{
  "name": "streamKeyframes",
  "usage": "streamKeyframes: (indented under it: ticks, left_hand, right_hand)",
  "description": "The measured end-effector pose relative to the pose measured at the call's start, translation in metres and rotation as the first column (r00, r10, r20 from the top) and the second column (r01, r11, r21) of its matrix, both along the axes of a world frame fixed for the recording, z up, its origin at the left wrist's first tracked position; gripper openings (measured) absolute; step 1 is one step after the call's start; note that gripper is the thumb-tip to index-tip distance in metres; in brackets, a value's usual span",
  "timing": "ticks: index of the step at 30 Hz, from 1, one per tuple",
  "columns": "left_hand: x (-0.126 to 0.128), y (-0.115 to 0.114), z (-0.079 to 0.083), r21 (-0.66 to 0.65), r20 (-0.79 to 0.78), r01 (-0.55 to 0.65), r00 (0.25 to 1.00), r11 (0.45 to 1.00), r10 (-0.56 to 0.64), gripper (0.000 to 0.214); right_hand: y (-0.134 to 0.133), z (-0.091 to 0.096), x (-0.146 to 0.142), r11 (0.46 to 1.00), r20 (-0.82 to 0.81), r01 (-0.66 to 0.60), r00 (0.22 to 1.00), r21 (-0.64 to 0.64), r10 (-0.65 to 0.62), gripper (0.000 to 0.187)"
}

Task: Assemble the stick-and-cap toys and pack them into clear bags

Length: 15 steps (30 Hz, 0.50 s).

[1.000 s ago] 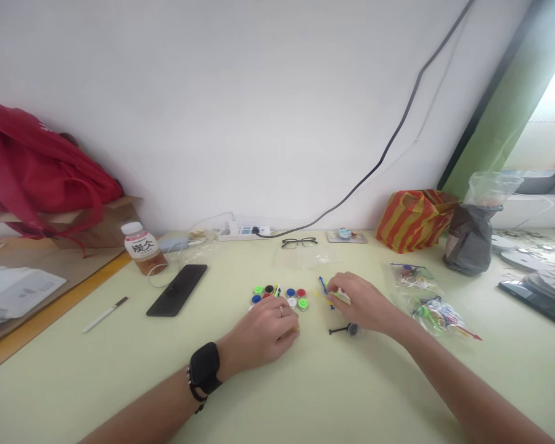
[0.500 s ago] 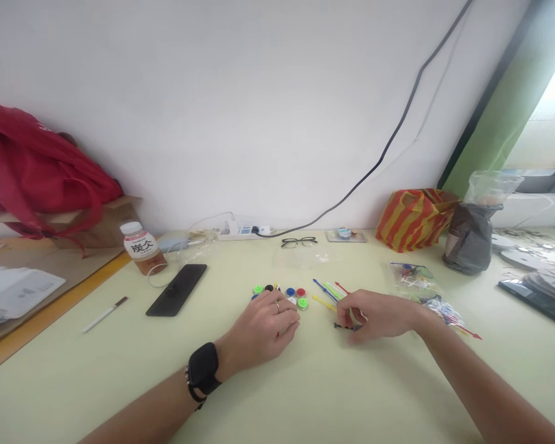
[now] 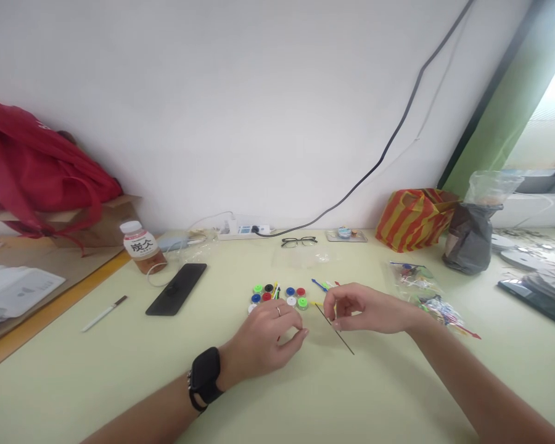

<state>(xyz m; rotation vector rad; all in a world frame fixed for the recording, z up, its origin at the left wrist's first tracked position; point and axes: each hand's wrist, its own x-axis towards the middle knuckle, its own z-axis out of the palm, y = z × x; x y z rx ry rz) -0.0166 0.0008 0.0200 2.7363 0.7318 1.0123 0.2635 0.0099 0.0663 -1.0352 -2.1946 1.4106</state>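
Note:
Between the thumb and fingers of my right hand is a thin black arrow, held slantwise above the table and seen nearly edge-on. My left hand is curled with thumb and forefinger close together; a speck of red shows under its fingers, too hidden to name. Small round discs lie just beyond it, among them a blue disc, a red disc and a green disc. Several thin arrows stand among the discs. A blue arrow and other coloured arrows lie behind my right hand, partly covered.
Bags of small coloured parts lie to the right. Eyeglasses and a power strip are near the wall. On the left are a black phone, a bottle and a pen. A striped bag stands at the back right.
My right hand has lifted the black arrow off the table and moved slightly left with it. My left hand has shifted a little toward me, uncovering more discs.

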Motion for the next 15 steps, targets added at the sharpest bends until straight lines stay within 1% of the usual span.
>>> streamKeyframes:
  ticks: [3, 5, 7, 8, 12, 15]
  left_hand:
    - [0.004, -0.007, 0.002, -0.14, 0.003, -0.039, 0.999, 0.989, 0.04, 0.011]
    - [0.006, -0.01, 0.005, -0.259, 0.014, -0.05, 0.998, 0.965, 0.056, 0.01]
    - [0.008, -0.011, 0.007, -0.371, 0.039, -0.052, 0.997, 0.927, 0.071, 0.011]
    - [0.008, -0.011, 0.008, -0.404, 0.062, -0.052, 0.995, 0.913, 0.084, 0.012]
    - [0.01, -0.006, 0.004, -0.442, 0.222, -0.017, 0.967, 0.897, 0.128, 0.007]
    - [0.011, -0.002, 0.0, -0.485, 0.365, 0.026, 0.914, 0.874, 0.176, 0.01]
  right_hand:
    - [-0.004, -0.004, -0.014, 0.988, -0.239, 0.012, 0.97, -0.155, -0.05, 0.017]
    - [-0.006, -0.008, -0.022, 0.975, -0.355, 0.033, 0.928, -0.221, -0.112, 0.02]
    - [-0.008, -0.011, -0.029, 0.974, -0.427, 0.05, 0.893, -0.219, -0.142, 0.025]
    - [-0.008, -0.012, -0.031, 0.977, -0.447, 0.059, 0.882, -0.205, -0.147, 0.027]
    - [-0.01, -0.018, -0.039, 0.98, -0.487, 0.113, 0.855, -0.162, -0.179, 0.026]
    - [-0.01, -0.027, -0.047, 0.977, -0.515, 0.182, 0.83, -0.112, -0.213, 0.025]
